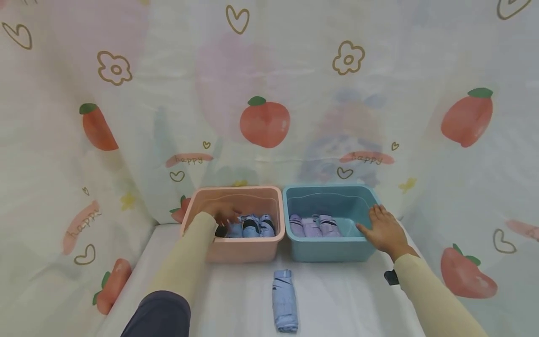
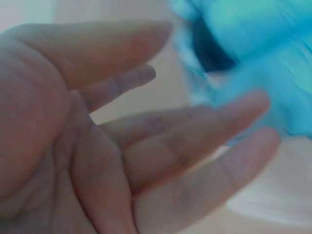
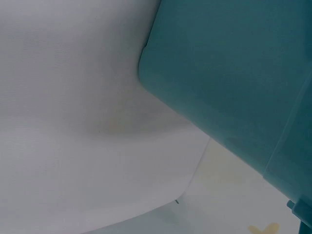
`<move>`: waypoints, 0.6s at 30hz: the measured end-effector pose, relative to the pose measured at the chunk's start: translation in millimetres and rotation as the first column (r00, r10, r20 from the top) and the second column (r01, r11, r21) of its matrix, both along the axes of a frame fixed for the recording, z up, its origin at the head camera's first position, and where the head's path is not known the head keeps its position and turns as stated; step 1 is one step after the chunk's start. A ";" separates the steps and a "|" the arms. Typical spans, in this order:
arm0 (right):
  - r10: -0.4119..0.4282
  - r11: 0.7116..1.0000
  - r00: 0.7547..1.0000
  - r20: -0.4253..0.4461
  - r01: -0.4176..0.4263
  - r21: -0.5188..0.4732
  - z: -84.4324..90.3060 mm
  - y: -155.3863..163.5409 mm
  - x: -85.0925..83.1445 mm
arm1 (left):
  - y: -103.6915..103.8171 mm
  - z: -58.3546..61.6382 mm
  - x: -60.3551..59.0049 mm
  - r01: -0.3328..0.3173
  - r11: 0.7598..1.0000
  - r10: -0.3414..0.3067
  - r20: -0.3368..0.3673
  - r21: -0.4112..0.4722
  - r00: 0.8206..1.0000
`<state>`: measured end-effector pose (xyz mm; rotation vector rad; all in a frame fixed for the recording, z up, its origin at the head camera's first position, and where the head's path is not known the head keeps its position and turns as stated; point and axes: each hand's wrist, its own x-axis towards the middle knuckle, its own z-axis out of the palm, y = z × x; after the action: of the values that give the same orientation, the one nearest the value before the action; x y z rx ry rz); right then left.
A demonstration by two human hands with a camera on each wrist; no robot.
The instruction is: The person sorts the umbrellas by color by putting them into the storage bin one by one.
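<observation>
Fingers [image 2: 195, 141] of my left hand [image 1: 222, 213] were spread and relaxed inside the pink bin [image 1: 236, 255], above folded umbrellas [image 1: 251, 226] | my right hand [image 1: 385, 231] rested flat on the blue bin [image 1: 332, 250] rim, right of the pink bin | one folded umbrella [image 1: 284, 300] lay in front of the pink bin.

A big teal plastic tub [image 3: 234, 73] fills the top right of the right wrist view. Only its smooth outer wall shows, with one rounded corner pointing down and to the left. A thicker lip of the same teal plastic runs along the far right edge. The tub sits on a plain white cloth [image 3: 73, 136] that covers the left side and the bottom. The cloth has soft folds and a faint yellowish stain near the middle. At the bottom there is a small yellow printed shape [image 3: 261, 228] on the cloth.
</observation>
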<state>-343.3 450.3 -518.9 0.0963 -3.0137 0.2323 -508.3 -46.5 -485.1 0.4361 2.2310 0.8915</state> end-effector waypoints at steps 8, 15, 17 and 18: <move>0.017 1.000 1.000 0.009 -0.017 0.003 -1.1 -0.6 2.0 | -3.3 28.2 47.9 0.089 0.963 -0.051 -0.151 0.254 0.987; 0.031 0.999 0.999 0.021 -0.030 -0.015 3.3 -0.7 1.5 | -2.0 21.4 91.6 0.104 0.903 -0.047 -0.145 0.417 0.988; 0.035 0.999 0.999 0.014 -0.035 -0.018 3.8 -0.3 0.2 | -1.4 15.6 103.4 0.097 0.896 -0.054 -0.110 0.434 0.992; 0.039 0.999 0.999 0.009 -0.039 -0.018 4.2 -0.2 -0.7 | -1.9 12.7 109.5 0.096 0.895 -0.058 -0.099 0.436 0.993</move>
<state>-344.0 450.1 -514.7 0.1531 -3.0209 0.2644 -398.9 -48.3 -472.5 0.7772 2.0577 1.3640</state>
